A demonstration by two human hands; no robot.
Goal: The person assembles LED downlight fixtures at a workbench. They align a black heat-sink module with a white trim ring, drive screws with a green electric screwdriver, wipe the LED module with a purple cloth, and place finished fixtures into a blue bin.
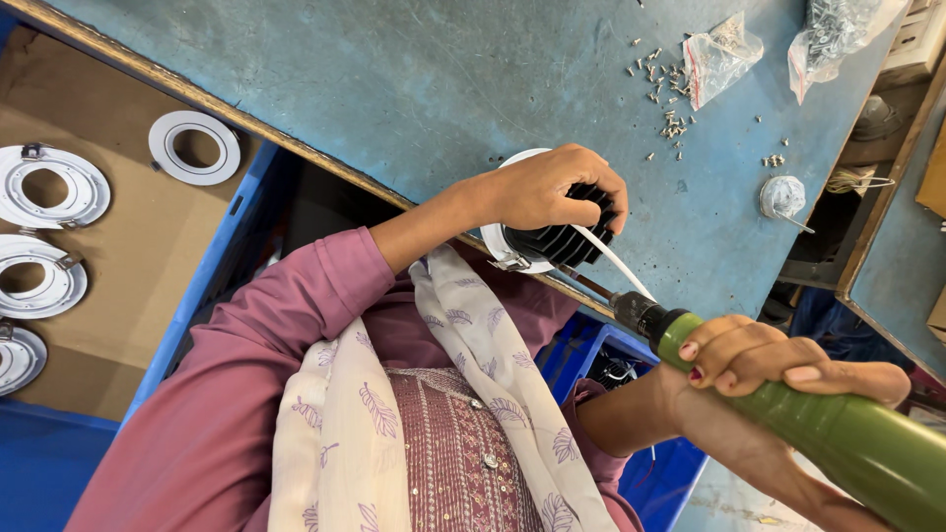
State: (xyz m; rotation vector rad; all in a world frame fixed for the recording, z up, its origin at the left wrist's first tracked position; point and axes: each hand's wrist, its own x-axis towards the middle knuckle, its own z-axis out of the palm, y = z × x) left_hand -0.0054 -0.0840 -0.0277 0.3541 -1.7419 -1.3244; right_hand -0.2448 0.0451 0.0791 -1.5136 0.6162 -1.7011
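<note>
Head view, looking down at a person seated at a blue worktop [414,79]. The left hand [552,187], at centre frame, lies on top of a round light fitting [552,236] with a black finned body and a white rim, which sits at the near edge of the worktop. The fingers [601,192] of that hand curl over the fins from above and clasp them, so that the fitting lies under the palm and between fingers and thumb; the white rim shows to the left of and below the hand. A white cable [616,261] runs out from under the fingers toward lower right.

The right hand [778,365], at lower right, is clenched round the green barrel of a powered screwdriver [847,433]; the fingers wrap over the top of the barrel, with the forefinger lying along it. The tool's dark chuck and thin bit [591,286] point up and left, the tip reaching the underside of the fitting just below the left hand; whether it touches cannot be told.

Loose screws [670,99] lie scattered at upper right, beside two clear plastic bags [724,49] of small parts. At left, below the worktop, white ring-shaped trims [194,148] rest on brown cardboard [108,286]. A blue crate [601,365] shows beneath the forearms.
</note>
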